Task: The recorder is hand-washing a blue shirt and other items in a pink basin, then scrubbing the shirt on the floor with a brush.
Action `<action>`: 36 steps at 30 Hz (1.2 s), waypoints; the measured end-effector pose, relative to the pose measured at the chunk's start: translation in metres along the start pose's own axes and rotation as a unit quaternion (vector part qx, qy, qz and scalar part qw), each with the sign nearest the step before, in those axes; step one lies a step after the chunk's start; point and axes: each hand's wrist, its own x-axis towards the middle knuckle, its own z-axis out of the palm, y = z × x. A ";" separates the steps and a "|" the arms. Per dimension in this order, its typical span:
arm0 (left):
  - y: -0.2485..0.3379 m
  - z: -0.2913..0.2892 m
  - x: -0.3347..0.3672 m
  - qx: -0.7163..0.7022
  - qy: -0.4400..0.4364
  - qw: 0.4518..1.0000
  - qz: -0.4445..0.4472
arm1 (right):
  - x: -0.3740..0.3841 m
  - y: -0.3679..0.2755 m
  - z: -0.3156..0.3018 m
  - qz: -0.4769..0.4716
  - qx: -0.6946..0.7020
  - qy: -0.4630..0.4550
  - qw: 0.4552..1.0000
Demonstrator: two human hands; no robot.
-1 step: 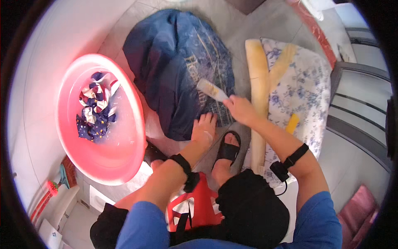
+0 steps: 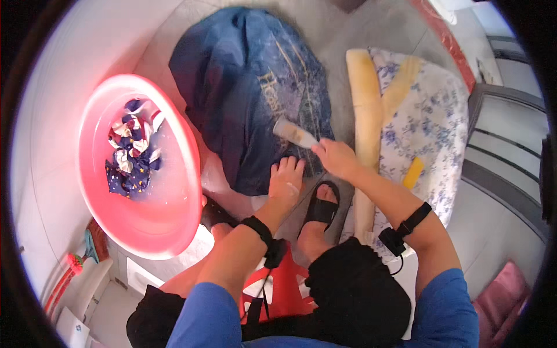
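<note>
A large dark blue cloth (image 2: 232, 98), wet with whitish suds on its right half, is spread over the floor ahead of me. My right hand (image 2: 336, 158) grips the handle of a pale scrubbing brush (image 2: 297, 134), whose head lies against the sudsy part of the cloth. Just nearer, my left hand (image 2: 285, 177) presses on the cloth's near edge with fingers stretched out and holds nothing. The brush's bristles cannot be made out.
On the left stands a pink basin (image 2: 145, 232) holding water and patterned clothes (image 2: 132, 165). To the right lie a floral padded sheet (image 2: 435, 127), a long cream roll (image 2: 365, 110) and a yellow block (image 2: 412, 172). I sit over a red plastic stool (image 2: 284, 290).
The brush in my right hand has shifted slightly toward me across the cloth. My left hand stays in the same spot.
</note>
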 end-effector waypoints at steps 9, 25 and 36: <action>-0.005 0.039 -0.100 -0.061 -0.213 0.970 -0.102 | 0.043 -0.015 0.010 -0.266 -0.200 -0.121 0.935; -0.058 0.008 -0.120 0.035 -0.171 0.914 -0.365 | 0.024 -0.020 0.032 -0.248 -0.151 -0.017 0.957; -0.019 0.002 -0.096 0.036 -0.132 0.871 -0.472 | 0.065 -0.038 -0.009 -0.137 -0.180 -0.017 0.974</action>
